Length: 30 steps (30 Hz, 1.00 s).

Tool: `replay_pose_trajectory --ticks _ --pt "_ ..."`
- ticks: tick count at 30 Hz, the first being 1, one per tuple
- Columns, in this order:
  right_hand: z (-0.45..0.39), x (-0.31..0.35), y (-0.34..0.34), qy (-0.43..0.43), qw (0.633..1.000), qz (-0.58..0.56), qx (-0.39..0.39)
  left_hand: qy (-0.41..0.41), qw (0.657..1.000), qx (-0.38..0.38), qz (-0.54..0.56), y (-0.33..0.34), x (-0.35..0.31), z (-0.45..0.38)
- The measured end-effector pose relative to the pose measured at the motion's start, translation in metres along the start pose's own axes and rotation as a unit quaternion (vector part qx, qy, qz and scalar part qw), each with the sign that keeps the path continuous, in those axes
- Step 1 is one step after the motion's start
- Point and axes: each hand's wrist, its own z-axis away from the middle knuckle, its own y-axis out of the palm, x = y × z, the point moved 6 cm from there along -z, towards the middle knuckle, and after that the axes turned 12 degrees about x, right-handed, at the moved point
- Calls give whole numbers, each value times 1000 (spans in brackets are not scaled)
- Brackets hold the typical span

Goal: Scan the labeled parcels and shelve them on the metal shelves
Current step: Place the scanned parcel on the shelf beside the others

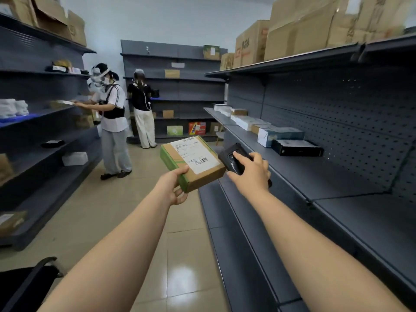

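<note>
Grey metal shelves (292,174) line the aisle; the left hand (174,186) grips the parcel (192,163) label-up, while the right hand (252,172) holds the scanner (234,159) just beside its right edge, nearest the barcode (201,161)

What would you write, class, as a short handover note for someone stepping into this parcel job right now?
Left hand holds the labeled parcel by its near end, label up.
Right hand grips the black scanner beside the parcel, thumb on top.
Done: parcel picked up and presented; whether the scan has registered cannot be told.
Left: scan if needed, then set it on the metal shelf to the right.
</note>
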Motion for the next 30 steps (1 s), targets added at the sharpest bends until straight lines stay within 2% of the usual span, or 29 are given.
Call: replay_pose_trajectory --ticks 4,9,12,15,18,25,28,30 --pt "-71 -39 -10 65 996 25 -59 -31 994 85 -54 46 -19 -102" --pt "-118 -91 -57 163 974 73 -136 -96 961 221 -132 140 -30 -197" --pt "-124 -122 -94 202 954 159 -152 -143 924 305 -181 206 -26 -232" --pt "-116 -157 -135 265 930 167 -194 -186 872 385 -238 270 -11 -247" --pt "-101 -188 -164 304 910 166 -228 -196 821 450 -291 325 10 -254" --pt "-83 -232 -188 355 888 151 -250 -257 735 500 -378 391 47 -265" --pt "-87 -237 -187 366 883 153 -251 -251 729 496 -399 405 50 -282" --pt "-91 -238 -183 372 879 157 -253 -200 723 494 -439 411 41 -286"
